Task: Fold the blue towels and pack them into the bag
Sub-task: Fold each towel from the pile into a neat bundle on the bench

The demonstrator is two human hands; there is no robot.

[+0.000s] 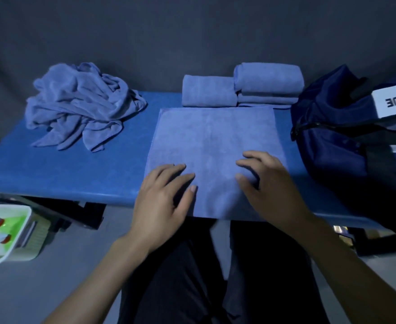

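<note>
While the flat towel [212, 148] lies spread at frame centre on the blue worktop [75, 174], both hands rest on its near half, gripping nothing: left hand [162, 197] fingers nearly straight, right hand [269, 183] fingers arched. Smoothing outward before folding should keep the edges aligned. Count: one spread towel; folded towels [243, 87] behind, apparently three; one crumpled heap [80, 104] upper left, number indeterminable; one bag [346, 136] at right.

One flat towel [212, 146], one single folded towel [208, 91], one stack of folded towels [268, 84], one crumpled heap [80, 101], one bag [346, 136], two hands, one white bin [4, 232]
</note>
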